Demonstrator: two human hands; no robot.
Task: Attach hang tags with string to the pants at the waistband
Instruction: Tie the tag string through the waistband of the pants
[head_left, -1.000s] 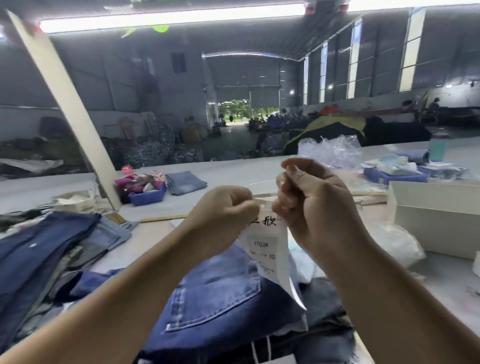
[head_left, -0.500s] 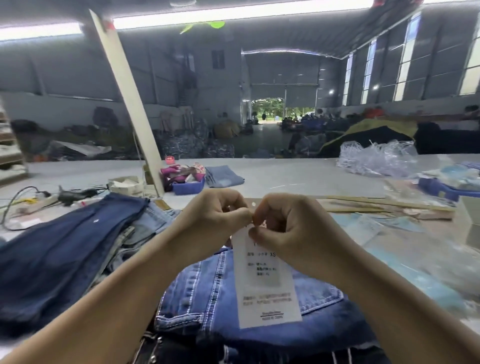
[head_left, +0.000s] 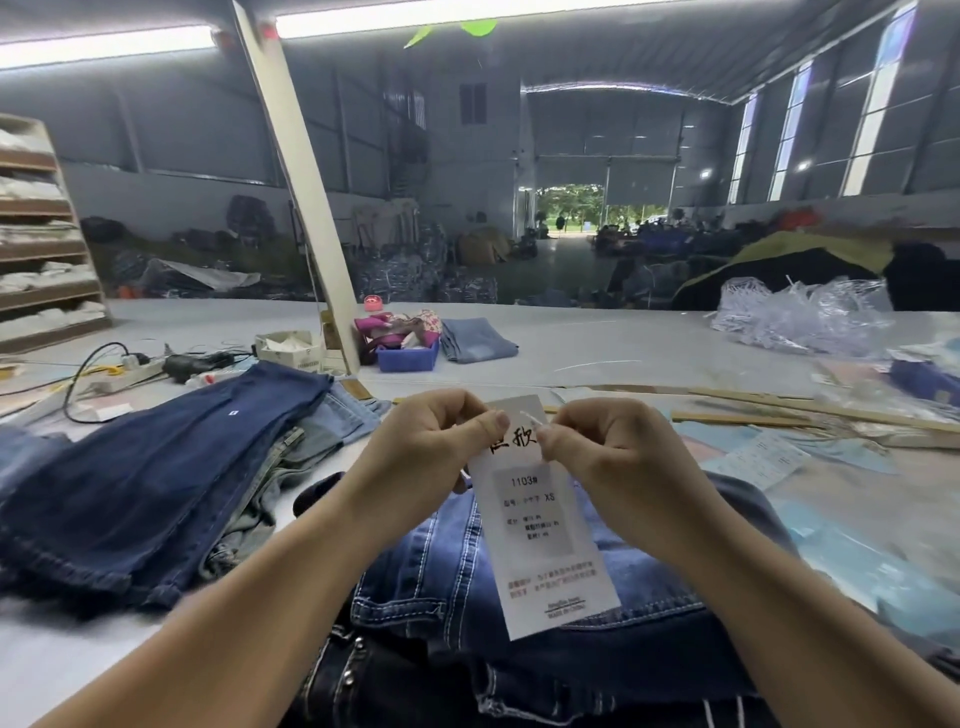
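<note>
A long white hang tag (head_left: 545, 540) with printed text hangs in front of me, above blue denim pants (head_left: 452, 587) lying on the table. My left hand (head_left: 436, 441) pinches the tag's upper left edge between thumb and fingers. My right hand (head_left: 602, 452) is curled at the tag's upper right and pinches a thin white string (head_left: 530, 418) that pokes out at the top of the tag. The tag's lower end hangs free over the pants. The waistband itself is not clearly visible.
A stack of dark and light jeans (head_left: 156, 478) lies to the left. Behind stand a leaning white post (head_left: 301, 192), a blue bin (head_left: 408, 358), folded jeans (head_left: 478, 340), a power strip with cables (head_left: 130, 369) and clear plastic bags (head_left: 800, 317). Wooden strips and papers (head_left: 779, 415) lie right.
My view has swung left and down. The hands lowered and drew apart a little, and the tag now hangs flat facing me with the string end showing above it.
</note>
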